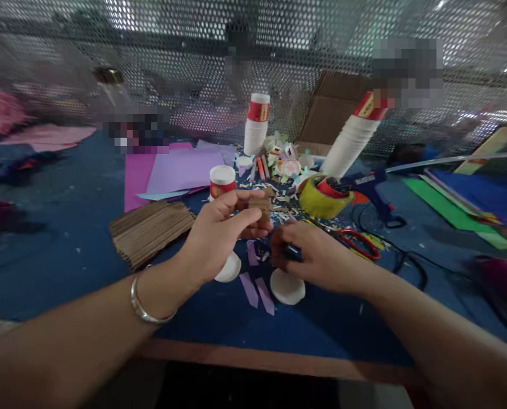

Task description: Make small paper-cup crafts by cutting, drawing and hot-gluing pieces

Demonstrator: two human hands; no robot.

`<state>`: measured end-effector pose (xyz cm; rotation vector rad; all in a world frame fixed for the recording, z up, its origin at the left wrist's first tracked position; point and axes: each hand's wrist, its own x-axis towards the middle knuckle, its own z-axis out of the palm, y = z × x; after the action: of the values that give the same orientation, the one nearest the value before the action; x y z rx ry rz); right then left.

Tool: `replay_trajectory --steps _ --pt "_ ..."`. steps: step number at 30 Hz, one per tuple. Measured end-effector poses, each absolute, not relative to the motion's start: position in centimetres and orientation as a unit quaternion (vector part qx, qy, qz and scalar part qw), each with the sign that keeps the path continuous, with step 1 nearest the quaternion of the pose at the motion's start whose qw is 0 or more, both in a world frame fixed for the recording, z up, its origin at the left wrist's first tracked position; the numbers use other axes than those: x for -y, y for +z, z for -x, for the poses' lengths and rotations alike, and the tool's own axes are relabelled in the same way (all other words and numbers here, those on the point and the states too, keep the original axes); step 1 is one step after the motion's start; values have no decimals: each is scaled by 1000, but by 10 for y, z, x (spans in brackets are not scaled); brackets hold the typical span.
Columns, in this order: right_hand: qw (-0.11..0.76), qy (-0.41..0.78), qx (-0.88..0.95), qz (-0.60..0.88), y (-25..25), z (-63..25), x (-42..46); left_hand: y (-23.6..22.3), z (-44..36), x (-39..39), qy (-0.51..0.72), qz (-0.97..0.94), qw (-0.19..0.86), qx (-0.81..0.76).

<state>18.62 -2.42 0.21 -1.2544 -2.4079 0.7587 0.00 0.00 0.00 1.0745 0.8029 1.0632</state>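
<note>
My left hand (pixel 223 227) pinches a small piece of brown cardboard (pixel 260 205) between thumb and fingers. To its right, my right hand (pixel 307 250) is closed with curled fingertips pointing down; what they hold, if anything, is hidden. Below that hand lies a white paper disc (pixel 288 287), and a second white disc (pixel 229 268) is partly covered by my left hand. Cut purple paper strips (pixel 249 289) lie between the discs. Just behind my left hand stands a red and white paper cup (pixel 223 182). A corrugated cardboard sheet (pixel 151 230) is left of my left wrist.
Red-handled scissors (pixel 360 244), a yellow tape roll (pixel 324 201) and a blue glue gun (pixel 373 190) with its cable lie at right. Paper scraps cover the middle. Cup stacks (pixel 257 125) stand behind, before a perforated metal screen. Purple sheets (pixel 185 170) lie at left, coloured sheets (pixel 470 193) far right.
</note>
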Motion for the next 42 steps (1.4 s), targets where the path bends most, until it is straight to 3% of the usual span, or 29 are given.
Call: replay_trajectory --steps 4,10,13,42 --pt "190 307 828 428 11 -200 30 4 1 2 469 -468 653 -366" --pt "326 311 767 456 17 -210 33 2 1 1 424 -506 645 -385" --pt "350 307 751 468 15 -210 31 1 0 2 395 -515 654 -389" --pt "326 298 763 472 11 -207 30 -3 -1 4 368 -566 641 -365"
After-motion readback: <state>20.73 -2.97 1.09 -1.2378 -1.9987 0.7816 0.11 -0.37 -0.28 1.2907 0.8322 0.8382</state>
